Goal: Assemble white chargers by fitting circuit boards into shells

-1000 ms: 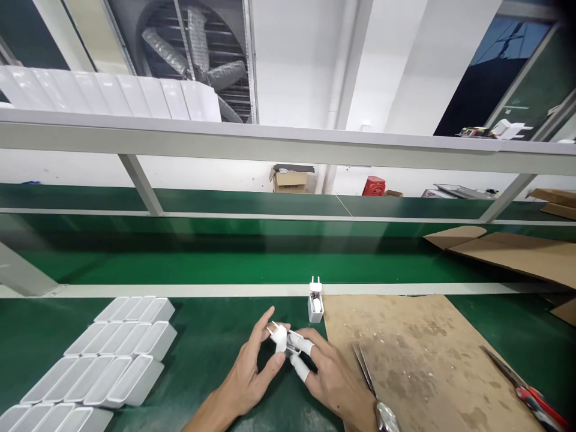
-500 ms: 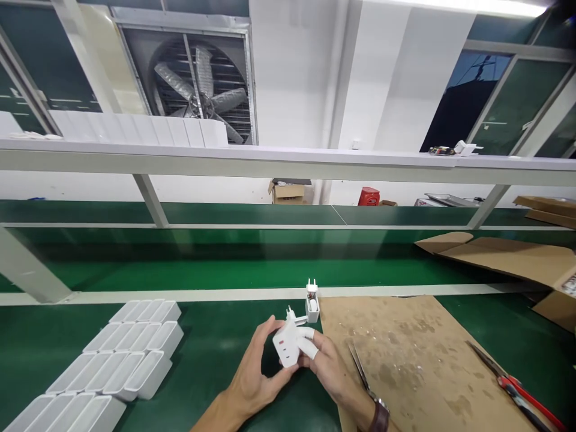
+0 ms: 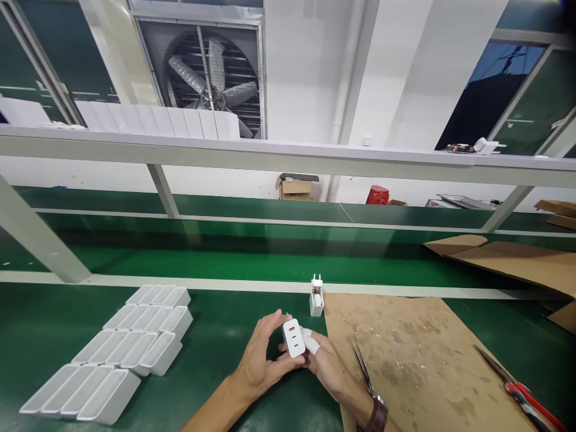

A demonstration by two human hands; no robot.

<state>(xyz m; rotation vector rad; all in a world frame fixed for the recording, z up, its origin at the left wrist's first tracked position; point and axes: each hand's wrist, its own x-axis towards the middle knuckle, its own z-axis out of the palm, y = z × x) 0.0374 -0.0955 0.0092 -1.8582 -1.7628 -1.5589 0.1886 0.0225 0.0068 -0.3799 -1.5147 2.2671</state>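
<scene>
Between both hands is a white charger (image 3: 294, 338), its port face turned up toward me with one red port and two dark slots. My left hand (image 3: 269, 348) grips it from the left, thumb along its lower edge. From the right, my right hand (image 3: 324, 363) holds it too, with white covers on two fingers and a brown band at the wrist. Just beyond stands an open white charger housing (image 3: 317, 305) with a pronged part on top. Tweezers (image 3: 362, 366) lie beside my right forearm.
Rows of white plastic cases (image 3: 130, 345) are set out at left on the green bench. A stained cardboard sheet (image 3: 405, 354) covers the right, with red-handled pliers or cutters (image 3: 517, 387) on it. Folded cardboard (image 3: 513, 261) lies at far right. A raised shelf (image 3: 288, 157) spans the back.
The charger has been turned in my hands so its port face points more directly at me. The camera view has shifted slightly; the bench items lie where they were.
</scene>
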